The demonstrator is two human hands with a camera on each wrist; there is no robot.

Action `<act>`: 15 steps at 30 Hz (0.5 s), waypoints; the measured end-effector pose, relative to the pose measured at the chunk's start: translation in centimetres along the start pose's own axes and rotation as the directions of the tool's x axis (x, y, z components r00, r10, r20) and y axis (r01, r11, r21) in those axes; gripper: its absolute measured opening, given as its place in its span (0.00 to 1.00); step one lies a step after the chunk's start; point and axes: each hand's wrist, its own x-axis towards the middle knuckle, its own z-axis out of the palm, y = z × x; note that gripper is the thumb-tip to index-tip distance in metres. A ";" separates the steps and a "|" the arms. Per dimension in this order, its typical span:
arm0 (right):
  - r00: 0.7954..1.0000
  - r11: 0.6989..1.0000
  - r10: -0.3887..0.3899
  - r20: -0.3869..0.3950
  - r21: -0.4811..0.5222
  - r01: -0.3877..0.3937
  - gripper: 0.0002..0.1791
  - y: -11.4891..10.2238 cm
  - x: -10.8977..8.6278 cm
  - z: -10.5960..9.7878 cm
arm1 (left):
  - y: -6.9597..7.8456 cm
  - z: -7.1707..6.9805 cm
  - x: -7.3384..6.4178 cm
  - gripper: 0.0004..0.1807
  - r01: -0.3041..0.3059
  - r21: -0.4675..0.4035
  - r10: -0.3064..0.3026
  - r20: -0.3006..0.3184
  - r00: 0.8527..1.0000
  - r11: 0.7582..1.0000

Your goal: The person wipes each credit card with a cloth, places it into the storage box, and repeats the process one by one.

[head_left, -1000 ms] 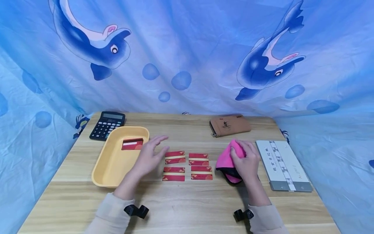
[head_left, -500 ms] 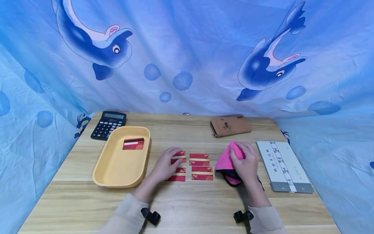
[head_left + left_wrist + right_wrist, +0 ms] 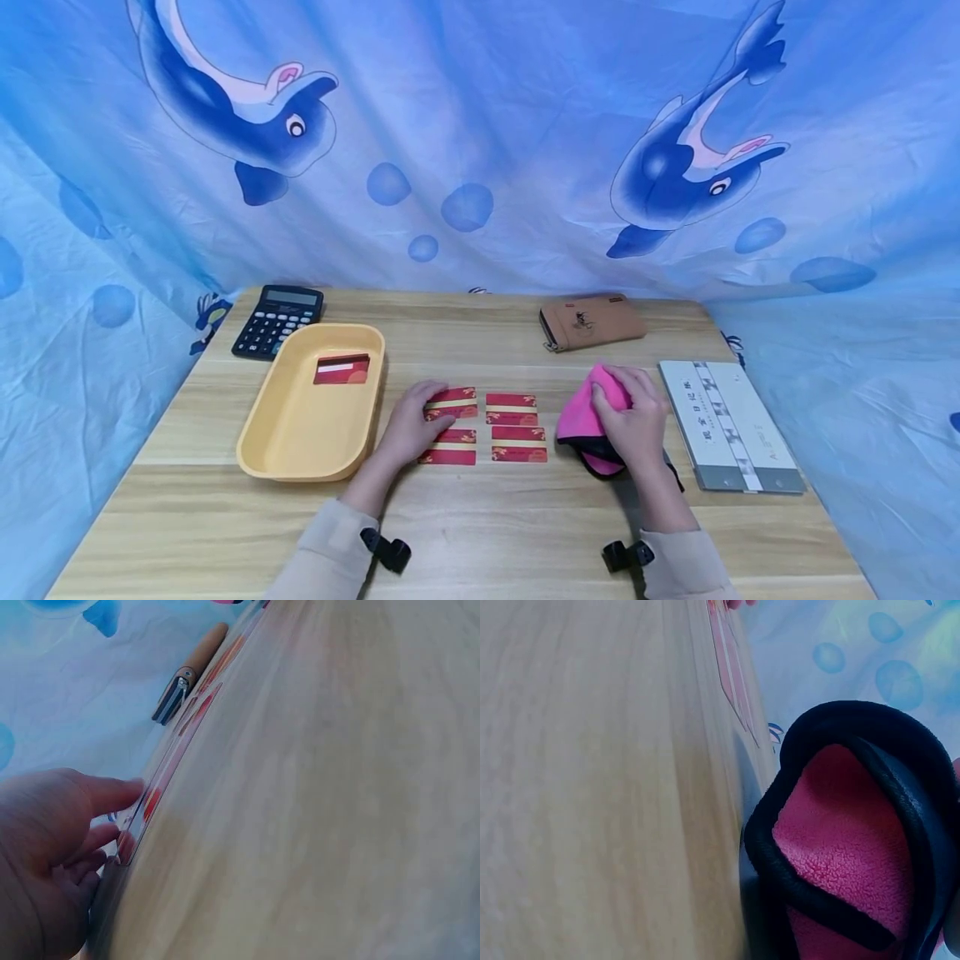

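Several red cards with gold patterns lie in two rows of two on the wooden table (image 3: pixel 480 533). My left hand (image 3: pixel 410 423) is at the left pair, its fingers beside the upper-left card (image 3: pixel 456 403) and its thumb over the edge of the lower-left card (image 3: pixel 453 448). In the left wrist view, thumb and fingers are apart at the near end of a card (image 3: pixel 156 799). My right hand (image 3: pixel 636 417) grips a pink fleece cloth with black edging (image 3: pixel 587 410), folded and bunched. The right wrist view shows the cloth's pink inner side (image 3: pixel 840 825).
Left of the cards stands a yellow tray (image 3: pixel 258 442) with a red card (image 3: pixel 342 372) in it. Behind it lies a black calculator (image 3: pixel 276 323). A brown zip wallet (image 3: pixel 592 322) is at the back, and a grey-white notebook (image 3: pixel 727 425) lies at the right.
My left hand has moved right from beside the tray down to the left pair of cards, then shifted slightly back left. My right hand stays with the pink cloth, nearly still.
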 end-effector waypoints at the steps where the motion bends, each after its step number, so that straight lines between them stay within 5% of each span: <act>1: 1.000 1.000 -0.003 0.004 0.003 0.003 0.18 0.0 0.0 0.0 | 0.0 -0.1 0.0 0.26 -0.002 0.003 0.002 0.009 1.000 1.000; 15: 0.998 1.000 0.021 0.056 0.001 -0.021 0.17 -0.1 -0.3 0.0 | 0.3 0.0 0.2 0.31 -0.015 0.187 0.011 0.023 1.000 0.982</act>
